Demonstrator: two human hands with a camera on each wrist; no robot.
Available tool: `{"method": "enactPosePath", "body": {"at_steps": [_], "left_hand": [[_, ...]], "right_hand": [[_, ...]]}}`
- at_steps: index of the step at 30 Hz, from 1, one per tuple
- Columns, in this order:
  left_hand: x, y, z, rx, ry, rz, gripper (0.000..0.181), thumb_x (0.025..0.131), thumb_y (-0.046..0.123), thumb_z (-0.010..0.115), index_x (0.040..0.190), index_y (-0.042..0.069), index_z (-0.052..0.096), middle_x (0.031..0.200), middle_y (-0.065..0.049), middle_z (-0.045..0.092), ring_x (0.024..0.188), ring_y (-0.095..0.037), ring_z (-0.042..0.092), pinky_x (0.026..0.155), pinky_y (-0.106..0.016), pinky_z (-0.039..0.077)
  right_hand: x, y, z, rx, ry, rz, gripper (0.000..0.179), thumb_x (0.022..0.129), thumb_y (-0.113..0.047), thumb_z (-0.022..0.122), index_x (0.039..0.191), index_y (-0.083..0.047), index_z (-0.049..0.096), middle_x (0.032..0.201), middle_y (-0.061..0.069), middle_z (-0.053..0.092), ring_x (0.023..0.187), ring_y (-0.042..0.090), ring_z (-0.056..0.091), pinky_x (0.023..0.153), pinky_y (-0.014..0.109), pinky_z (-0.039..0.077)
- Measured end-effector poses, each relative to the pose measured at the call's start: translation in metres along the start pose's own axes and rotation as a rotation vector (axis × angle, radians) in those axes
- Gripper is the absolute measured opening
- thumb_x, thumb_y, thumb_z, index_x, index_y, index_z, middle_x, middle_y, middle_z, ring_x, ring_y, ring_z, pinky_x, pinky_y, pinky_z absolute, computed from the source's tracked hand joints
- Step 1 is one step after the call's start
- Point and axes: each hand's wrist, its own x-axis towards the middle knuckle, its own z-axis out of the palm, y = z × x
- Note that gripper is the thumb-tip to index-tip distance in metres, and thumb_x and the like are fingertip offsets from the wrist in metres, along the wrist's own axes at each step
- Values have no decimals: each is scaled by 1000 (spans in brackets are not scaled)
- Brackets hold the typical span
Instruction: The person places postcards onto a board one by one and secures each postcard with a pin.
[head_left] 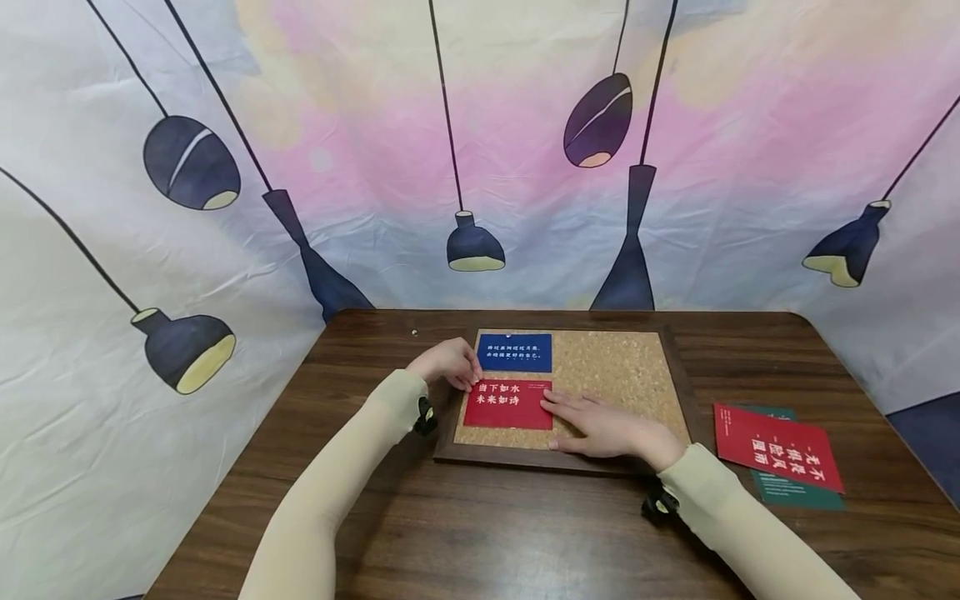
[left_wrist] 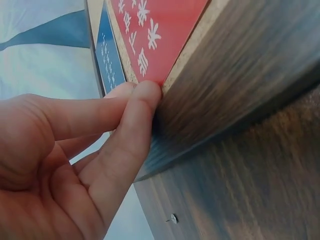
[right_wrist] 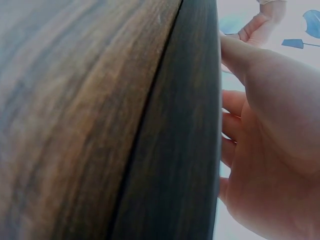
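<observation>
A red card [head_left: 507, 412] with white Chinese characters lies on a cork board [head_left: 607, 362] in a dark wooden frame. Just above it on the cork is a blue card [head_left: 514, 353] with white lettering. My left hand [head_left: 450, 363] is at the red card's upper left corner; in the left wrist view its thumb and forefinger [left_wrist: 147, 92] pinch together there, on what looks like a thumbtack almost wholly hidden by the fingertips. Spread out flat, my right hand [head_left: 600, 425] rests on the board with its fingertips on the red card's right edge.
To the right of the board, another red card [head_left: 780, 446] lies across a green card [head_left: 802, 493] on the wooden table [head_left: 450, 525]. A loose thumbtack [left_wrist: 173, 218] sits on the table left of the board. Behind the table hangs a cloth [head_left: 525, 150] printed with lamps.
</observation>
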Motion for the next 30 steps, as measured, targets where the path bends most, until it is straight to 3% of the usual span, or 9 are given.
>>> {"method": "enactPosePath", "body": {"at_steps": [12, 30], "left_hand": [[6, 0, 3, -13, 23, -36, 18, 96, -7, 57, 87, -5, 72, 75, -12, 68, 63, -19, 68, 66, -33, 60], [5, 8, 6, 100, 58, -55, 16, 94, -2, 65, 79, -3, 71, 74, -13, 68, 62, -20, 69, 61, -32, 60]], "right_hand": [[1, 2, 2, 3, -1, 7, 77, 98, -56, 56, 158, -12, 35, 165, 8, 27, 151, 28, 26, 122, 54, 14], [1, 0, 2, 7, -2, 23, 77, 98, -57, 56, 158, -13, 35, 165, 8, 27, 150, 31, 26, 121, 55, 15]]}}
